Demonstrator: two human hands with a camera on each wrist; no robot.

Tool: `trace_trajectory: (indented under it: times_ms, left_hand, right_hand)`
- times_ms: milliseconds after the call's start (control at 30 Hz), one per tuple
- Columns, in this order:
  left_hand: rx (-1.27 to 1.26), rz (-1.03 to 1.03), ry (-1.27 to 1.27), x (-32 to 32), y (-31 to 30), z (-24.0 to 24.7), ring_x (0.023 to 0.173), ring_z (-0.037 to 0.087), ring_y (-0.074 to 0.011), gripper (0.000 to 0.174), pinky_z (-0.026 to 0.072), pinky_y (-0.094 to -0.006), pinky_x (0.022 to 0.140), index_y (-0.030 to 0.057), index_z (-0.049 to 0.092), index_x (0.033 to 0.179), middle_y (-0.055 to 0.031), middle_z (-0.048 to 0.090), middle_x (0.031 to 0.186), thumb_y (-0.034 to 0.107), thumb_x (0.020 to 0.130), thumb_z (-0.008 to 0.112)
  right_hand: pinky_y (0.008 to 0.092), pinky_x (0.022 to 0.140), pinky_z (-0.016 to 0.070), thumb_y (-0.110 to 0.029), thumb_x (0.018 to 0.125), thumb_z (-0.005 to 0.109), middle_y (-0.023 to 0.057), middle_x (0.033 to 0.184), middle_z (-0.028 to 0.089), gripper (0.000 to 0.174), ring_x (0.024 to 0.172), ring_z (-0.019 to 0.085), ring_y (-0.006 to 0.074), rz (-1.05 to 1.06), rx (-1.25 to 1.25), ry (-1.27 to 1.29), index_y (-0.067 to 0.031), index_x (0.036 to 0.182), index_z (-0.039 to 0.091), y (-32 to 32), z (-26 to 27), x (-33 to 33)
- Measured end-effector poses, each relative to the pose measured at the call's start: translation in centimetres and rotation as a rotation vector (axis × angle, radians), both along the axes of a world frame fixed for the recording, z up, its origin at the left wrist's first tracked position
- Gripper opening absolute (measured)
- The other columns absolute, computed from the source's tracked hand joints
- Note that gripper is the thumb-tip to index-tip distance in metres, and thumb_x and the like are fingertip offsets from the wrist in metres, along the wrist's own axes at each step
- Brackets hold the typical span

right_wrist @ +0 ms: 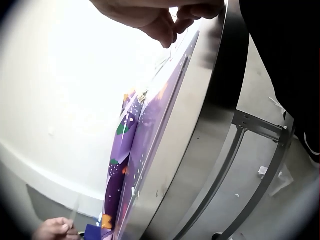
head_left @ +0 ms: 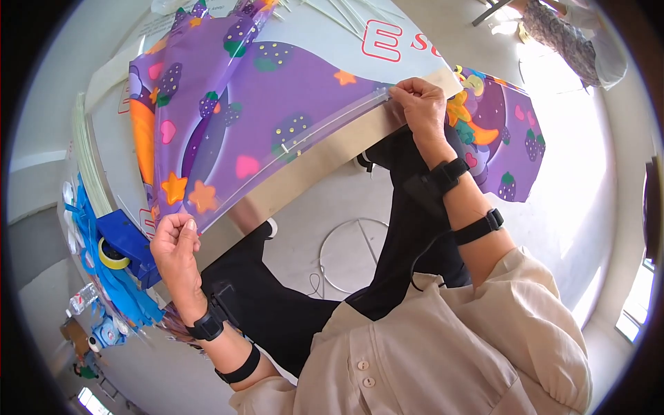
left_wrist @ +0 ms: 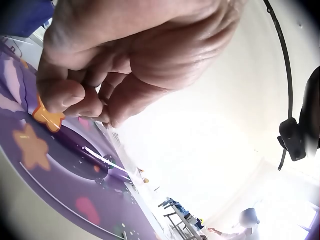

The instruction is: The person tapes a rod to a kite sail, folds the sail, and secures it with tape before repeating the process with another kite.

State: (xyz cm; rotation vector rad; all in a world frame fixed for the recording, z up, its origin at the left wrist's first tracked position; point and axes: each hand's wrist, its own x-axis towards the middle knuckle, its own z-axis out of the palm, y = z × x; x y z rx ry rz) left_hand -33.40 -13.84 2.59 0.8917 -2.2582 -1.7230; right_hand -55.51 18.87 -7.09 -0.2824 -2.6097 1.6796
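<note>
A purple plastic sheet (head_left: 277, 124) printed with stars, hearts and strawberries lies over the table's near edge (head_left: 325, 162). A thin clear strip (head_left: 332, 121) runs along the sheet's near border. My left hand (head_left: 176, 242) pinches the sheet's left corner at an orange star (left_wrist: 47, 117). My right hand (head_left: 418, 104) pinches the sheet and strip at the right end, fingers curled. In the right wrist view the right hand's fingertips (right_wrist: 167, 32) pinch the sheet's edge (right_wrist: 150, 130) above the table rim. Another piece of the purple sheet (head_left: 505, 131) hangs beyond the right hand.
A blue dispenser with a yellow tape roll (head_left: 114, 252) stands at the table's left end, beside blue plastic pieces (head_left: 117, 290). A wire ring (head_left: 353, 252) lies on the floor under the table. A metal table frame (right_wrist: 255, 150) runs below. Another person (head_left: 574, 34) stands far right.
</note>
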Motion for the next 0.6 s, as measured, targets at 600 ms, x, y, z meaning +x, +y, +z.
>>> trace_trajectory:
  times_ms: [600]
  left_hand:
    - [-0.036, -0.010, -0.071, -0.7, -0.6, -1.9, 0.057, 0.038, -0.0029, 0.005, 0.0306, -0.0166, 0.052, 0.0009, 0.056, 0.084, 0.0030, 0.049, 0.069, 0.005, 0.086, 0.059]
  right_hand:
    - [0.0375, 0.070, 0.0438, -0.019, 0.070, 0.068, 0.0056, 0.076, 0.056, 0.012, 0.081, 0.056, 0.0252, -0.023, 0.353, 0.057, -0.0083, 0.071, 0.064, -1.4, 0.1, 0.7]
